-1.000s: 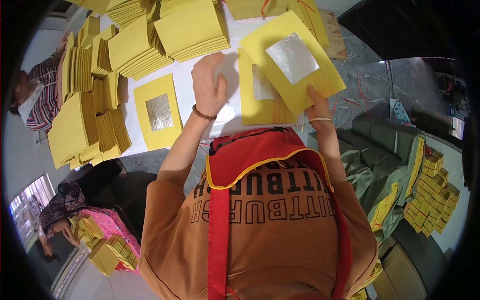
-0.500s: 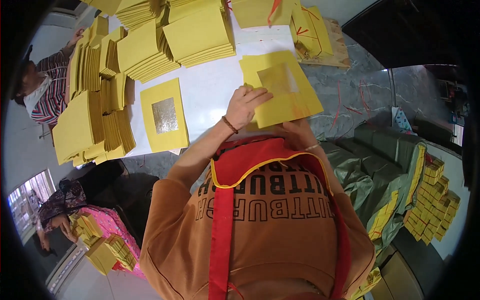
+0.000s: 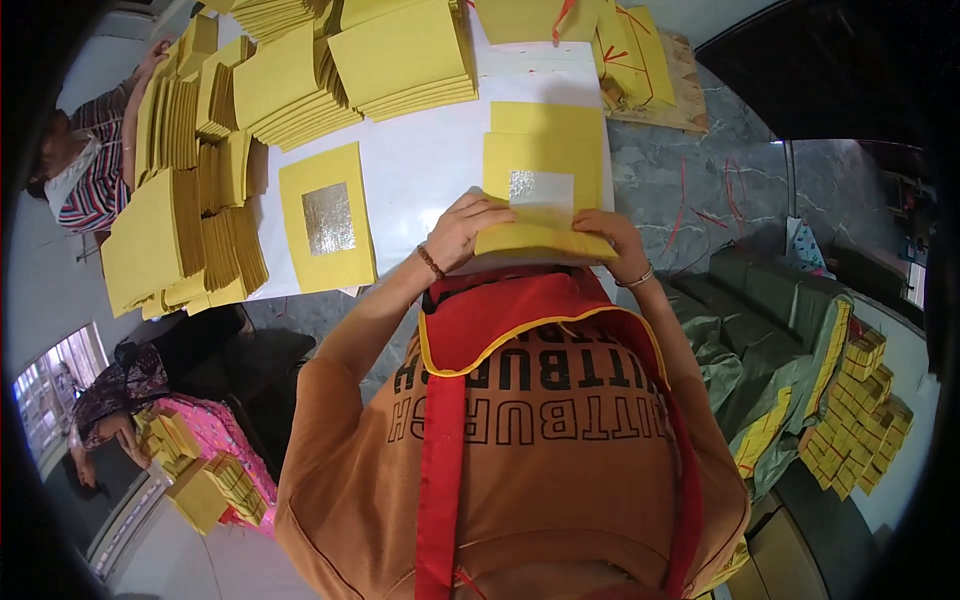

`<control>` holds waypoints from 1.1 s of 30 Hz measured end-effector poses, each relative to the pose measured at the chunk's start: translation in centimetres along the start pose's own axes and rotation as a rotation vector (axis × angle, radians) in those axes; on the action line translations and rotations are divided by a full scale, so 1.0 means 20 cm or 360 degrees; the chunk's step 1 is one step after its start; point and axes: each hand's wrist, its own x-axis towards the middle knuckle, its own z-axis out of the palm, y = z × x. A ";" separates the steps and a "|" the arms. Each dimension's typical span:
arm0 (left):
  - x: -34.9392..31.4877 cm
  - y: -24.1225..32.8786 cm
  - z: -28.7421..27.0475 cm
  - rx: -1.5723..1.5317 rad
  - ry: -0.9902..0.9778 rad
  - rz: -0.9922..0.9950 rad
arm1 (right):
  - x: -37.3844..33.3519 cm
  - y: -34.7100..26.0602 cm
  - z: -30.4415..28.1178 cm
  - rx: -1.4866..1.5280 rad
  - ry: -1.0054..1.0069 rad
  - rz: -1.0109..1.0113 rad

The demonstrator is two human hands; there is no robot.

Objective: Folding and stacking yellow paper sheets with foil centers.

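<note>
A stack of yellow joss paper sheets [image 3: 545,148] lies on the white table in front of me, a silver foil square [image 3: 541,190] on its top sheet. Its near edge curls upward between my hands. My left hand [image 3: 466,228] grips the near left corner, fingers over the top. At the near right corner, my right hand [image 3: 612,240] has its fingers over the edge; its thumb is hidden. To the left lies another yellow stack [image 3: 360,262] with a silver square [image 3: 329,219], apart from both hands.
Folded yellow paper piles [image 3: 402,62] cover the table's far and left sides. Bare white tabletop [image 3: 425,165] shows between the two stacks. A person in a striped top [image 3: 95,190] is at the left; another person's hand [image 3: 128,437] is lower left. Green-covered goods [image 3: 765,305] stand at right.
The stack has swung square to me and come down onto the table. My right hand has come from beneath it to its near right corner; my left hand has moved to the near left corner.
</note>
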 end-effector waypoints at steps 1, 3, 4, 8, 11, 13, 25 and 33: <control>0.00 0.00 0.00 -0.0004 -0.0003 -0.0006 | -0.01 0.02 0.01 0.0004 -0.0003 0.0006; 0.02 0.01 0.01 0.0093 0.0092 -0.0356 | -0.01 0.04 0.04 0.0058 0.0026 0.0625; 0.04 0.02 0.01 0.0091 0.0089 -0.0361 | 0.00 0.05 0.06 0.0060 0.0023 0.0630; 0.16 0.03 0.05 -0.0054 0.0149 -0.0983 | 0.07 0.12 0.14 0.0289 0.0407 0.0921; 0.16 -0.03 0.06 -0.0159 0.0110 -0.1203 | 0.11 0.11 0.18 0.0283 0.0572 0.1003; 0.17 -0.05 0.07 -0.0214 0.0078 -0.1293 | 0.14 0.06 0.18 0.0309 0.0696 0.1049; 0.19 0.00 0.07 -0.0308 0.0277 -0.1327 | 0.17 0.02 0.17 -0.0169 0.0565 0.1036; 0.21 0.06 0.04 -0.0144 0.0413 -0.1246 | 0.20 -0.02 0.16 -0.0214 0.0449 0.1322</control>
